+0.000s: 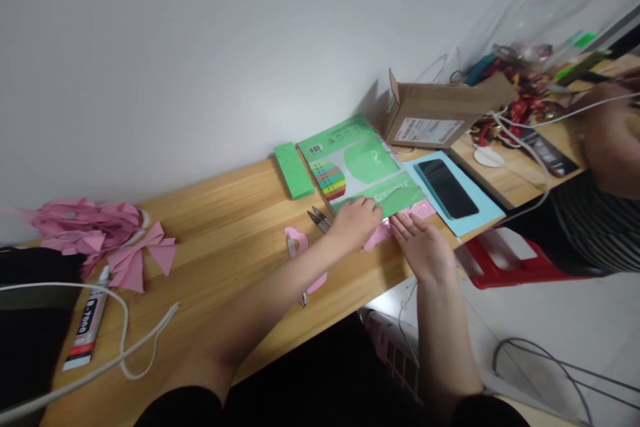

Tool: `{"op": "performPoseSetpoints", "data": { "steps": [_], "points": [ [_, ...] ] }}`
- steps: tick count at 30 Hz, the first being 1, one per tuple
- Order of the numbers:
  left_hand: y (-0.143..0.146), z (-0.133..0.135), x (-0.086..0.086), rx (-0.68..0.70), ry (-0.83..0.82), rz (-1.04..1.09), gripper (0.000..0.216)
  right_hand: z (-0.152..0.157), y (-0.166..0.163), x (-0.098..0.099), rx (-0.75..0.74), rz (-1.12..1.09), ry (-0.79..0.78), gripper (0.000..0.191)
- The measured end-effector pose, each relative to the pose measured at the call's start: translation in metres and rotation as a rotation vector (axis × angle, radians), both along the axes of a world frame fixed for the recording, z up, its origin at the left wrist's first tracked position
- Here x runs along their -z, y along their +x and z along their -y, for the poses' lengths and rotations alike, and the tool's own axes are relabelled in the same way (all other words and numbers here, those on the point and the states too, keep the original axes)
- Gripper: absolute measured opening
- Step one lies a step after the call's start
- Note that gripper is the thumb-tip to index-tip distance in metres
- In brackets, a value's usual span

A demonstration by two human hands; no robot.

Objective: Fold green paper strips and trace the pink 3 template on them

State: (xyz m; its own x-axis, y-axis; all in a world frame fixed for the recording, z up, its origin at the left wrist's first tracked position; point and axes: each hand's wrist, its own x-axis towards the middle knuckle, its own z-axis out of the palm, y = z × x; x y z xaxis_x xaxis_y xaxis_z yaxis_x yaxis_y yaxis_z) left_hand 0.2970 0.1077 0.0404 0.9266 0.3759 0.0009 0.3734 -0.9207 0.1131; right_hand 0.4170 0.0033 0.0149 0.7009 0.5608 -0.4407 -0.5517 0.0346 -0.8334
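My left hand (356,221) has its fingers bent over the near edge of a green paper packet (365,160) in clear wrapping and seems to grip it. My right hand (425,250) is palm up with fingers stretched out, its fingertips at the packet's near edge. Pink paper (377,235) shows between the hands and partly under the packet. Small snips (319,218) lie just left of my left hand. A curved pink paper strip (299,238) is partly hidden behind my left forearm. A folded green paper piece (293,171) sits beside the packet.
Pink paper bows (145,257), a glue tube (89,320) and a white cable (145,340) lie at left. On the right are a phone (446,188) on light blue paper (487,210), a cardboard box (435,110), a red stool (495,260) and another person's arm (613,140).
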Motion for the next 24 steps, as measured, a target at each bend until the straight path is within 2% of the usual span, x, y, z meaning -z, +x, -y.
{"op": "performPoseSetpoints", "data": {
  "steps": [4, 11, 18, 24],
  "points": [
    [-0.001, -0.004, -0.003, -0.007, -0.04, 0.014, 0.019, -0.001, 0.003, -0.002, 0.015, -0.086, -0.002, 0.013],
    [-0.003, -0.011, 0.0, 0.008, -0.08, 0.046, 0.022, -0.008, 0.002, -0.005, 0.051, -0.114, 0.029, 0.014],
    [-0.004, -0.012, -0.004, 0.013, -0.089, 0.037, 0.024, -0.01, 0.002, 0.003, 0.073, -0.115, 0.027, 0.008],
    [-0.004, -0.013, 0.002, 0.025, -0.088, 0.042, 0.024, -0.009, 0.005, 0.009, 0.055, -0.096, 0.031, 0.007]
  ]
}}
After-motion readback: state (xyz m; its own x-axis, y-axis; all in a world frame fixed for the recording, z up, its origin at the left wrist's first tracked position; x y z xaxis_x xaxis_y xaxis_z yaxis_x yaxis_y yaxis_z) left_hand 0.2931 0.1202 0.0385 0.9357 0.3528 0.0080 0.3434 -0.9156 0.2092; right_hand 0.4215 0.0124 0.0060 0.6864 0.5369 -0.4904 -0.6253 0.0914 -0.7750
